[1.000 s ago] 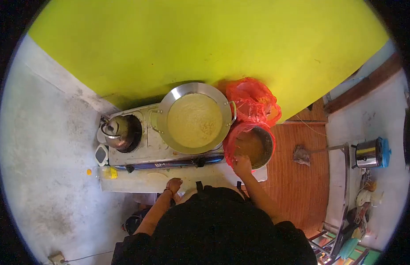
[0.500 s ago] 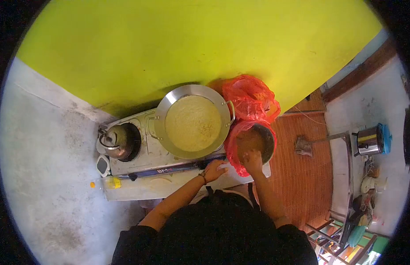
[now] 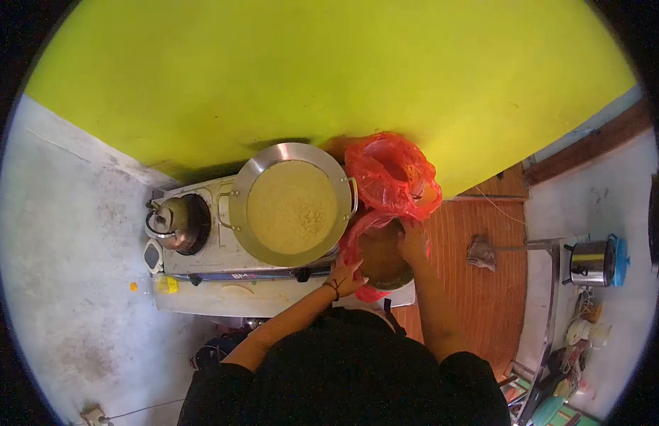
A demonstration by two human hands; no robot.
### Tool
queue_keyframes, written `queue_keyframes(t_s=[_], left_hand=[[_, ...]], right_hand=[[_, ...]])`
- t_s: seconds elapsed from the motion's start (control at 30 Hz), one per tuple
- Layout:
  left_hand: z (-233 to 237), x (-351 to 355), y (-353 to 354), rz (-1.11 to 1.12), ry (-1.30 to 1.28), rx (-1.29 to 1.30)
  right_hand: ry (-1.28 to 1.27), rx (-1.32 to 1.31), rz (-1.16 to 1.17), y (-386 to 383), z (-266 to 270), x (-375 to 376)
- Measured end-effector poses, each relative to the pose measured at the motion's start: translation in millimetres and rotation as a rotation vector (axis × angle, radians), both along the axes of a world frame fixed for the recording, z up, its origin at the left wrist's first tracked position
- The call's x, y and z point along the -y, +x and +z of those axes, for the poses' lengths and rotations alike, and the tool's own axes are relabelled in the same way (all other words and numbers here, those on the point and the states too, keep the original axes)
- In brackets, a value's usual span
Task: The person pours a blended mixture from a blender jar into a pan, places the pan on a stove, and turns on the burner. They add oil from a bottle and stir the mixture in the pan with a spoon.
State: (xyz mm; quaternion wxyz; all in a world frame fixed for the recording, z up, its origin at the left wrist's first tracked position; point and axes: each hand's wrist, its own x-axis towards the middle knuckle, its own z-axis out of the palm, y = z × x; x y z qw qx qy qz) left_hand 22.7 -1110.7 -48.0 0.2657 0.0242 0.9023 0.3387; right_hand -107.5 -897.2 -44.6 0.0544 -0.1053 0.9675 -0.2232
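A round dark pot (image 3: pixel 386 259) with brown, wet-looking contents stands at the stove's right end, red plastic around its sides. My left hand (image 3: pixel 346 278), a cord on its wrist, grips the pot's near-left rim together with the plastic. On the opposite side, my right hand (image 3: pixel 414 245) is closed over the right rim, its fingertips partly hidden. Left of the pot sits a wide two-handled metal wok (image 3: pixel 242 241) holding pale yellowish liquid (image 3: pixel 290 202) with small lumps or foam at its right. Behind the pot lies a bunched red plastic bag (image 3: pixel 393 170).
A metal kettle (image 3: pixel 174 224) rests on the left burner of the stove (image 3: pixel 226 245). Near the front left corner are a white device (image 3: pixel 153 255) and a bottle with a yellow label (image 3: pixel 166 285). A green wall (image 3: pixel 329 71) rises behind; a steel pot (image 3: pixel 591 263) is at right.
My right hand has moved out of the pot's contents to its right rim. My left hand has gone from the stove's front edge to the pot's left rim. The camera view has shifted slightly.
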Motion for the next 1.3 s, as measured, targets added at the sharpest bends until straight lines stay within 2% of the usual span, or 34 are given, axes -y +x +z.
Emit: queue_keyframes(t_s=[0.13, 0.27, 0.43, 0.53, 0.63, 0.83, 0.93, 1.03, 1.27, 1.3], left_hand=[[-13.5, -7.8, 0.8, -0.004, -0.128, 0.011], [-23.3, -12.7, 3.0, 0.090, -0.077, -0.054], [-1.0, -17.1, -2.5, 0.163, -0.127, -0.007], [6.5, -23.0, -4.1, 0.183, -0.193, 0.047], [0.1, -22.8, -6.5, 0.183, -0.220, 0.071], [17.8, -23.1, -16.2, 0.209, -0.182, 0.133], [8.4, -20.3, -12.2, 0.218, -0.141, 0.034], [9.2, -20.4, -13.5, 0.221, -0.169, 0.106], [0.6, -14.6, -10.4, 0.207, -0.127, 0.058], [0.6, -13.1, -10.5, 0.218, -0.087, 0.054]], right_hand=[[-0.004, 0.080, 0.000, -10.6, -7.3, -4.8], [0.068, 0.038, 0.012, -12.9, -8.4, -6.5], [0.066, -0.050, 0.041, -11.1, -12.5, -9.4], [0.064, 0.064, 0.033, -11.1, -5.0, -10.3], [0.012, 0.040, 0.049, -10.5, -1.9, -11.7], [0.078, -0.004, 0.031, -7.3, -6.7, -10.1], [0.088, -0.008, 0.033, -7.6, -5.5, -9.4], [0.080, 0.006, 0.024, -6.7, -5.4, -8.0], [-0.037, 0.024, 0.037, -6.6, 1.2, -2.8], [-0.078, 0.027, 0.031, -6.6, 17.3, 1.4]])
